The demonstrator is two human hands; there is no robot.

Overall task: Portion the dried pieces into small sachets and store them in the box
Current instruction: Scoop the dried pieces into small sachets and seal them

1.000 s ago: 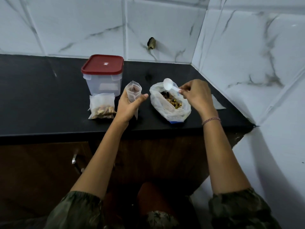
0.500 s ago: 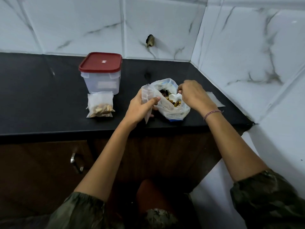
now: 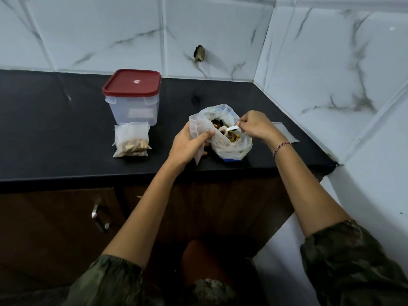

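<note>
- While the right grip [image 3: 254,127] pinches the handle of the white scoop [image 3: 228,129] inside the plastic bag [image 3: 234,149], the dried pieces [image 3: 234,136] lie in this bag near the middle of the frame.
- The left grip [image 3: 187,146] holds an empty sachet [image 3: 196,127] by thumb and fingers, its mouth open and just beside the bag's rim.
- To do the scooping well, I think the scoop should come up level and not too full, so nothing falls on the black worktop [image 3: 55,133].
- The sachet mouth should be held wide and close to the bag, so the way is short.
- One filled sachet [image 3: 131,140] lies left of centre, just in front of the box [image 3: 132,109], whose red lid [image 3: 132,82] is on.
</note>
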